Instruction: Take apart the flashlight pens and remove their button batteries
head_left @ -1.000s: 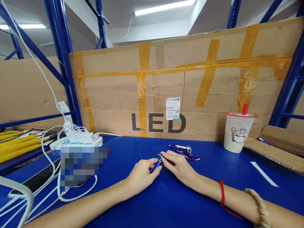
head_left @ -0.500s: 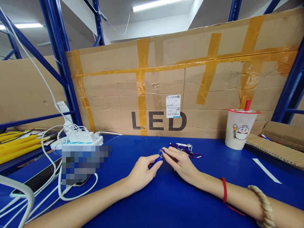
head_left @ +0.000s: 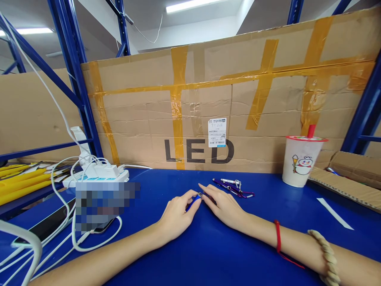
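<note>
Near the centre of the frame, the left hand has its grip closed on a slim blue rod with a metal end, held between thumb and fingers above the blue surface. The right hand has its fingertips at that metal end, index finger extended; whether its grip is pinched on the end, I cannot tell. Just beyond the right hand lies a small cluster of purple carabiners with a silver keychain piece.

At the right of the frame stands an upright paper cup printed with a snowman, its red-rimmed lid on and a red straw through it; its contents are hidden. Beside it, at the right edge, an open cardboard tray holds a blue-and-silver item, only partly visible. A white strip lies in front of the tray. Across the back stands a taped cardboard panel marked "LED".
</note>
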Available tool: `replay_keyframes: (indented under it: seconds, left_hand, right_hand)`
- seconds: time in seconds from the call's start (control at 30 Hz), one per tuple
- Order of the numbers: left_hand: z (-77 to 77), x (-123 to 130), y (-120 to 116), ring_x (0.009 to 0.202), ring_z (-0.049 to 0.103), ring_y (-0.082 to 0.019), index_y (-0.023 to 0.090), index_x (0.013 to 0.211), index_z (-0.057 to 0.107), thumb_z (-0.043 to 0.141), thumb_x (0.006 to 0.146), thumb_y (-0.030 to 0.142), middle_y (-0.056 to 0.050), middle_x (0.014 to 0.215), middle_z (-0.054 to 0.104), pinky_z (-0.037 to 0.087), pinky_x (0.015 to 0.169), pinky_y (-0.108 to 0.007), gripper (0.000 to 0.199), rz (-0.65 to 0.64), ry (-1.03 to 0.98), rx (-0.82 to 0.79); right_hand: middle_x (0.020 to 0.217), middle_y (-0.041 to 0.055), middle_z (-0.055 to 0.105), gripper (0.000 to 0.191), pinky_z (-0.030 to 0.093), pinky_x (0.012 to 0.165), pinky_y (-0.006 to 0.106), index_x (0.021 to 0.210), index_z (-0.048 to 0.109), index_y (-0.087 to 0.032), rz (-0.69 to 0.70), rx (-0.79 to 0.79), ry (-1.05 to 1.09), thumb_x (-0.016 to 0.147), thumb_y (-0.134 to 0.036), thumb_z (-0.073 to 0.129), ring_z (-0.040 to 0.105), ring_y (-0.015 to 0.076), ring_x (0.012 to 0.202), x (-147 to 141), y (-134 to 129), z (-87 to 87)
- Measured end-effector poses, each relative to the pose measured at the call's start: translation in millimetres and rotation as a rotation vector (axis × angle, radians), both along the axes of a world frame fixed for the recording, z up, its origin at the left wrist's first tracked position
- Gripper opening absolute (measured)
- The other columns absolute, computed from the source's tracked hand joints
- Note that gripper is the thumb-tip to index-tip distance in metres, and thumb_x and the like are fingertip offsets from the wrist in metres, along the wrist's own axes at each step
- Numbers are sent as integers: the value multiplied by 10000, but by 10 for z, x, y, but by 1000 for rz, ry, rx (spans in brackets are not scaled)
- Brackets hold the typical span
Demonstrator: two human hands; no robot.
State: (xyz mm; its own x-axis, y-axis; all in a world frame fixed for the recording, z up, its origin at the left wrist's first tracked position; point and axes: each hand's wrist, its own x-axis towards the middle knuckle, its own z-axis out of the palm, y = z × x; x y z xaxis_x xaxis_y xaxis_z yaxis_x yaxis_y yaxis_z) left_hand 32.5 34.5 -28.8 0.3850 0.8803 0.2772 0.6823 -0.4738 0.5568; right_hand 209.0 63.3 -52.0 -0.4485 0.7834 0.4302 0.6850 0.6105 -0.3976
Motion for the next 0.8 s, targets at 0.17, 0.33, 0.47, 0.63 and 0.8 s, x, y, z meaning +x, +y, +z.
replay_keyframes:
  seconds: [0.17, 0.33, 0.47, 0.63, 0.8]
  left_hand:
    - [-36, -1, 45, 534, 459, -114, 214, 922, 571, 391, 853, 432, 37, 577, 515, 335, 528, -210, 291, 76, -7, 27]
    - [-34, -4, 62, 574, 501, -118, 200, 924, 615, 403, 854, 429, 23, 604, 567, 358, 560, -210, 320, -16, -20, -19]
    - [-23, -10, 58, 584, 516, -106, 191, 802, 605, 350, 884, 423, 32, 607, 578, 352, 573, -201, 354, -79, -21, 4]
    - [-36, -23, 89, 581, 519, -97, 184, 757, 547, 307, 902, 378, 43, 606, 575, 363, 613, -198, 340, -107, -48, -25]
    - [-37, -26, 114, 679, 553, -117, 181, 790, 534, 279, 905, 355, 26, 624, 606, 386, 697, -207, 330, -182, -106, -111]
  right_hand:
    - [1082, 71, 538, 372, 457, 714, 282, 1242, 483, -228, 103, -7, 207, 921, -353, 344, 547, 145, 887, 7, -10, 58]
    - [828, 50, 594, 273, 396, 531, 219, 851, 673, -189, 169, -37, 385, 851, -394, 492, 550, 132, 753, 11, -50, 148]
    - [770, 37, 608, 230, 413, 543, 230, 806, 679, -172, 174, -133, 489, 780, -382, 589, 542, 109, 638, 14, -19, 126]
    - [720, 17, 584, 217, 402, 495, 215, 769, 664, -147, 211, -251, 559, 768, -353, 596, 485, 63, 507, 14, 34, 82]
    - [743, 17, 567, 218, 392, 479, 212, 767, 650, -151, 225, -231, 574, 791, -350, 565, 476, 58, 501, -1, -6, 120]
